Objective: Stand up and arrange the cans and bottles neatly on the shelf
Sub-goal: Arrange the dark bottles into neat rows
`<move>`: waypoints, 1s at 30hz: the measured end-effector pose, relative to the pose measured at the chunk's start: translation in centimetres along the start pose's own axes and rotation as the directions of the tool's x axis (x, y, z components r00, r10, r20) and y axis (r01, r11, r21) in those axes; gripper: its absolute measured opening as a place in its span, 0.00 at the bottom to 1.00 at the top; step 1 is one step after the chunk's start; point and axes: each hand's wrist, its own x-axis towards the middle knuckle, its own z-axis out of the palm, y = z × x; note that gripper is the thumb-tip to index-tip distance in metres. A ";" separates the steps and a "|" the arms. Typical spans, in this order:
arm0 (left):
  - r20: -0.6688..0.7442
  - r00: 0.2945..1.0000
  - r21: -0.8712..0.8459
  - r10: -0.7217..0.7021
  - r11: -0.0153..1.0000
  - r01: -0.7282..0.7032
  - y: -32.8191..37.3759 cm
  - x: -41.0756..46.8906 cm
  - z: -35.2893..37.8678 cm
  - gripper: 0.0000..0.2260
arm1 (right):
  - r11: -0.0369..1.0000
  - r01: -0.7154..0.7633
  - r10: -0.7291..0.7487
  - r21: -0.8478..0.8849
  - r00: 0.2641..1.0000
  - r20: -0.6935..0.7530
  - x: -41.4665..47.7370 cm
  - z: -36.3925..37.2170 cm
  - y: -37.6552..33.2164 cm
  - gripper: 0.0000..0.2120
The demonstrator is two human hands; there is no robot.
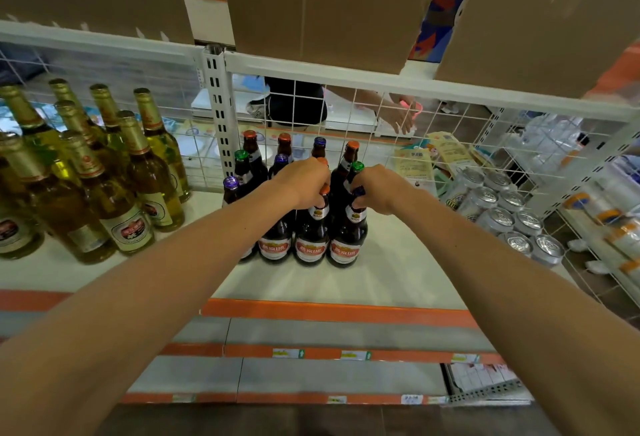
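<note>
At mid-shelf the cluster of dark brown beer bottles (275, 241) stands upright, with the left hand (303, 183) curled round the neck of an orange-capped front bottle (311, 228) and the right hand (379, 190) round its blue-capped neighbour (349, 235) just beside it. Bare white shelf (346, 283) lies open at six o'clock as far as the orange edge strip (329, 311); wire mesh (346, 113) closes off twelve, pale gold-foiled bottles (114, 193) crowd nine, and silver cans (502, 207) fill three. Red labels bear white characters, too blurred to read.
</note>
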 end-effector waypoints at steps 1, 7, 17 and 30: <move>-0.006 1.000 -0.005 -0.003 1.000 0.003 0.0 0.0 0.1 0.09 | 1.000 -0.002 0.002 0.002 1.000 -0.002 0.1 0.0 0.0 0.17; -0.063 0.997 -0.002 -0.034 0.999 0.034 -0.1 -0.2 0.9 0.11 | 1.000 -0.011 0.011 0.026 1.000 -0.018 0.1 0.1 -0.1 0.18; -0.027 0.998 -0.005 -0.062 0.998 0.062 0.5 -0.5 0.3 0.10 | 0.998 -0.061 0.062 0.018 0.998 -0.006 -0.1 0.0 -0.4 0.19; 0.210 0.914 0.137 -0.346 0.936 0.323 -8.7 -6.9 -5.0 0.25 | 0.991 -0.118 0.117 0.063 0.993 0.024 -1.2 -0.7 -1.5 0.21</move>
